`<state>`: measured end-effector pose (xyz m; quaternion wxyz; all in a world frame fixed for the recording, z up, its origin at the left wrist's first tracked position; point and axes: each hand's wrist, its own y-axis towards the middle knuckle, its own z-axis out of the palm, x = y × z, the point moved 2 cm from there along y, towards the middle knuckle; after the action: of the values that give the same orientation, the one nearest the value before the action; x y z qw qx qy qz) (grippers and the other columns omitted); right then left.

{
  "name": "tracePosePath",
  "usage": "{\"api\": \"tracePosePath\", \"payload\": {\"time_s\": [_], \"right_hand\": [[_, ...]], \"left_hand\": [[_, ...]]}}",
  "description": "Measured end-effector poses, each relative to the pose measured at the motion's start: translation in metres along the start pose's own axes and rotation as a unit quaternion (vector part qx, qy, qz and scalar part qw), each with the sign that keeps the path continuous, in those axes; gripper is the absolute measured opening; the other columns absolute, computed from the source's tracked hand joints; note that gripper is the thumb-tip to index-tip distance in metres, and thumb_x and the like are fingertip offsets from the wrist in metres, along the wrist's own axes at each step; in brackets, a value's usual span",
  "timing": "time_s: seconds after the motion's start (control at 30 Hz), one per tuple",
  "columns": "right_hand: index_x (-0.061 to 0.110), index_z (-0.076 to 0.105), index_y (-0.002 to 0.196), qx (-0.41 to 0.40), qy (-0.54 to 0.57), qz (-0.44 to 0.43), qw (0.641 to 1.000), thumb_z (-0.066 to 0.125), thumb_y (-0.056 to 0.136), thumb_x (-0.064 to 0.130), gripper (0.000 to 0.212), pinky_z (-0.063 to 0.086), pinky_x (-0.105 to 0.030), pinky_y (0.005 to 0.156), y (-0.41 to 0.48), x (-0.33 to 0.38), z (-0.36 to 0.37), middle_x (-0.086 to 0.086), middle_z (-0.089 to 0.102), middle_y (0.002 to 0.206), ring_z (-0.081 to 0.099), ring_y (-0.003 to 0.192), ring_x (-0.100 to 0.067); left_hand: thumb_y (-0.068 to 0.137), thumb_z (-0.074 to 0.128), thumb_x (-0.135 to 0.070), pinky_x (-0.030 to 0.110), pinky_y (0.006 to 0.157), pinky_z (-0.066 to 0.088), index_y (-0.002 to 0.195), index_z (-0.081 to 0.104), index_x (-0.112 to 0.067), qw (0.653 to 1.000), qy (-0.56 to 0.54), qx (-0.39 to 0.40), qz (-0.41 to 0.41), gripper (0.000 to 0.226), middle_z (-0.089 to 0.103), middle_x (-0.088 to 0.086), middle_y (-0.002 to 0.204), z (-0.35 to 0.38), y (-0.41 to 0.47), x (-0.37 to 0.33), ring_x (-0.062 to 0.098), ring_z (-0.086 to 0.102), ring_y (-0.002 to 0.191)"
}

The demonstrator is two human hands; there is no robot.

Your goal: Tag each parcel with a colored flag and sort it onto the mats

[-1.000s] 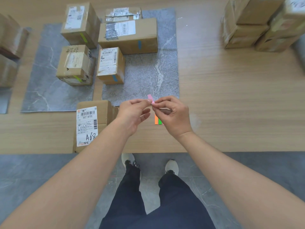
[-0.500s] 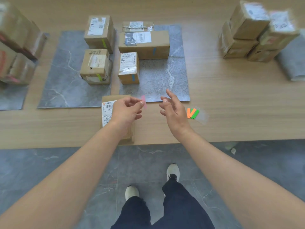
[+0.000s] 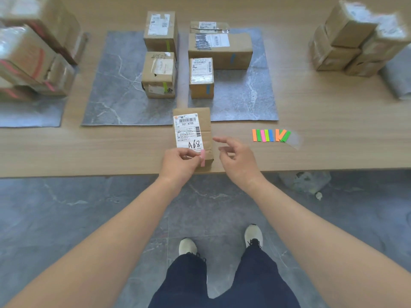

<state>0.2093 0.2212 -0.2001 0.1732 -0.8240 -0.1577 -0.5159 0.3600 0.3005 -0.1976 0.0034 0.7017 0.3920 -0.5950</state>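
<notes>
Nearest me, my left hand (image 3: 180, 162) has its grip pinched on a small pink paper flag (image 3: 202, 158), which hangs with its long axis running near-to-far, right over the near right corner of the brown cardboard parcel with the white label marked A68 (image 3: 192, 134). Whether the flag touches the cardboard yet I cannot tell. My right hand (image 3: 236, 160) sits just to the right of that parcel, its grip open and holding nothing, fingers loosely spread. The relation that matters: the parcel lies directly under and just beyond the left grip, its long axis also pointing away from me, so I judge the flag only needs pressing down where it is, and the left hand is the nearer one to do it; the right is close enough to steady the box from its right side. The parcel rests on the wooden desk (image 3: 333, 112) near its front edge, not yet on any mat. Right of it lies the clear strip of orange, green, pink and blue flags (image 3: 270, 135). Farther off, the 2 grey marbled mats sit side by side: the left mat (image 3: 111, 90) carries 2 green-flagged boxes, the right mat (image 3: 251, 101) carries blue-flagged ones. A pink-marked stack stands at the far left (image 3: 33, 61), which I judge to be this parcel's destination.
</notes>
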Motion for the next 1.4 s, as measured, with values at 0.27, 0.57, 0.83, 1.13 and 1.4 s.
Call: {"api": "tracePosePath", "payload": {"time_s": [0.27, 0.57, 0.83, 1.13, 1.4], "right_hand": [[0.026, 0.055, 0.145, 0.133, -0.229, -0.099, 0.959, 0.053, 0.094, 0.005, 0.055, 0.048, -0.041, 0.106, 0.010, -0.017, 0.014, 0.012, 0.035, 0.163, 0.045, 0.141, -0.015], [0.013, 0.075, 0.117, 0.145, -0.225, -0.141, 0.953, 0.067, 0.091, 0.012, 0.027, 0.053, -0.047, 0.094, 0.020, -0.023, 0.023, -0.005, 0.049, 0.152, 0.057, 0.128, -0.027], [0.011, 0.077, 0.104, 0.154, -0.285, -0.156, 0.933, 0.076, 0.085, 0.016, 0.019, 0.055, -0.043, 0.082, 0.028, -0.014, 0.022, -0.004, 0.051, 0.144, 0.058, 0.118, -0.029], [0.013, 0.069, 0.091, 0.084, -0.320, -0.200, 0.922, 0.083, 0.073, 0.014, 0.023, 0.048, -0.033, 0.057, 0.029, -0.019, 0.032, -0.005, 0.058, 0.127, 0.062, 0.101, -0.031], [0.019, 0.057, 0.103, 0.014, -0.400, -0.187, 0.897, 0.084, 0.064, -0.001, 0.051, 0.031, -0.028, 0.049, 0.023, -0.020, 0.053, -0.009, 0.055, 0.120, 0.056, 0.078, -0.029]], "left_hand": [[0.079, 0.076, -0.015, 0.029, 0.067, 0.050, 0.054, 0.073, -0.030, 0.995, 0.080, -0.051, -0.020, 0.029, 0.067, -0.023, 0.058, 0.017, -0.007, 0.025, 0.011, 0.064, 0.066], [0.076, 0.075, -0.030, 0.031, 0.069, 0.051, 0.061, 0.075, -0.029, 0.987, 0.090, -0.126, -0.045, 0.015, 0.070, -0.013, 0.063, 0.036, -0.013, 0.034, 0.012, 0.066, 0.070], [0.078, 0.078, -0.023, 0.031, 0.075, 0.055, 0.056, 0.073, -0.029, 0.986, 0.049, -0.147, -0.058, 0.023, 0.073, -0.012, 0.067, 0.039, -0.006, 0.033, 0.013, 0.070, 0.077], [0.079, 0.080, -0.023, 0.024, 0.064, 0.047, 0.063, 0.075, -0.026, 0.985, 0.053, -0.146, -0.073, 0.017, 0.071, -0.010, 0.063, 0.032, -0.003, 0.046, 0.011, 0.063, 0.067], [0.068, 0.046, -0.032, 0.054, 0.078, 0.060, 0.059, 0.054, -0.015, 0.961, 0.003, -0.223, -0.165, 0.020, 0.058, 0.003, 0.065, -0.004, 0.013, 0.056, 0.035, 0.064, 0.072]]}}
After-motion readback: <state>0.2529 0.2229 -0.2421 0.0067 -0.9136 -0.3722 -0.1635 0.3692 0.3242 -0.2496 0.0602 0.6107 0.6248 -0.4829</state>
